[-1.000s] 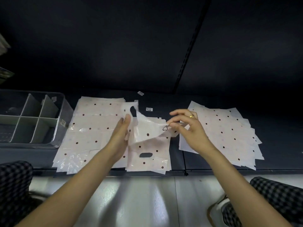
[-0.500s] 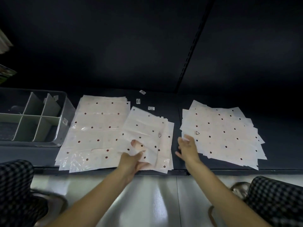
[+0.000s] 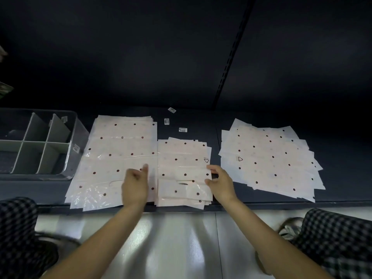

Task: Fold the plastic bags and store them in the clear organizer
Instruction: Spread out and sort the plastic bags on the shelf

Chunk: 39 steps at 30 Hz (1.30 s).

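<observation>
Three stacks of pale pink dotted plastic bags lie on the dark shelf: a wide left stack (image 3: 118, 152), a narrower middle stack (image 3: 182, 164) and a fanned right stack (image 3: 267, 158). The clear organizer (image 3: 75, 135) with grey dividers stands at the far left, its compartments bare. My left hand (image 3: 135, 186) hovers over the left stack's right part, next to the middle stack's left edge, fingers loosely curled and holding nothing. My right hand (image 3: 220, 182) touches the middle stack's right edge with fingertips and thumb.
Three small white labels (image 3: 182, 129) lie on the shelf behind the middle stack. A vertical slotted rail (image 3: 231, 57) runs up the dark back wall. Checked fabric (image 3: 330, 238) shows at both lower corners. The shelf's front edge (image 3: 181, 208) runs just below the stacks, above a glossy floor.
The bag lifted between both hands a second ago now lies flat on the middle stack. Both hands have let go and moved to that stack's left and right sides.
</observation>
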Each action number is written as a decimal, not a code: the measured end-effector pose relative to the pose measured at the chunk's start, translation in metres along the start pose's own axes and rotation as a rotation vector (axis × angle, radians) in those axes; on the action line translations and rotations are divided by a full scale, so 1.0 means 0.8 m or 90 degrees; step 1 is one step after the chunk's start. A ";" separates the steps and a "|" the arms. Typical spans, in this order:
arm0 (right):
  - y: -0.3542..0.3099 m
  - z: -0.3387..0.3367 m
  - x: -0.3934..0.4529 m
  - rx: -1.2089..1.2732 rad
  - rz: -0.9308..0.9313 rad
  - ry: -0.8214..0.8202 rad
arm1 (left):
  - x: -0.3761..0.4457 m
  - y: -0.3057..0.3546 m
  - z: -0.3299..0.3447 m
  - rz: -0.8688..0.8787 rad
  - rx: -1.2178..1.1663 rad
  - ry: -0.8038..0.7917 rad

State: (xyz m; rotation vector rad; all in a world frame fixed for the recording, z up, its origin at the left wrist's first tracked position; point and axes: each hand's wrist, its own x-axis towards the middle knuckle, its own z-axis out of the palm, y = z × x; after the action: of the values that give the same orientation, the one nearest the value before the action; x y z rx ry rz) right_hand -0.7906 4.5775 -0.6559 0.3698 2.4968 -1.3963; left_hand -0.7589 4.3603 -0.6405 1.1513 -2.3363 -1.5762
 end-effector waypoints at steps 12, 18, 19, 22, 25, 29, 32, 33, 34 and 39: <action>0.097 -0.111 0.026 -0.413 0.038 0.182 | 0.104 -0.089 -0.069 0.241 0.678 -0.269; 0.107 -0.119 0.032 -0.209 0.025 0.314 | 0.113 -0.084 -0.069 0.200 0.617 -0.276; 0.103 -0.120 0.033 -0.195 0.019 0.324 | 0.110 -0.080 -0.065 0.196 0.595 -0.256; 0.084 -0.119 0.033 -0.190 -0.025 0.365 | 0.087 -0.057 -0.051 0.289 0.461 -0.149; 0.052 -0.108 0.031 -0.125 -0.074 0.346 | 0.042 -0.022 -0.027 0.307 0.268 -0.195; -0.007 -0.074 0.017 -0.028 -0.111 0.320 | -0.032 0.025 0.011 0.175 0.077 -0.481; -0.049 -0.034 -0.005 0.088 -0.088 0.197 | -0.071 0.043 0.032 0.085 -0.009 -0.640; -0.060 -0.020 -0.012 0.119 -0.082 0.138 | -0.077 0.047 0.035 0.055 -0.045 -0.648; -0.069 -0.009 -0.020 0.145 -0.087 0.077 | -0.079 0.050 0.036 0.039 -0.076 -0.636; -0.077 -0.002 -0.025 0.236 -0.120 -0.158 | -0.035 0.052 0.013 0.091 -0.127 -0.444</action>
State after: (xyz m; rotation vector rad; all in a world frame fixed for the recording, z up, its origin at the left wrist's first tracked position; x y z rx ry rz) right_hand -0.7933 4.5460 -0.5996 0.0229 2.1173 -1.8581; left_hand -0.7661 4.3929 -0.6021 0.4082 -2.4503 -2.3633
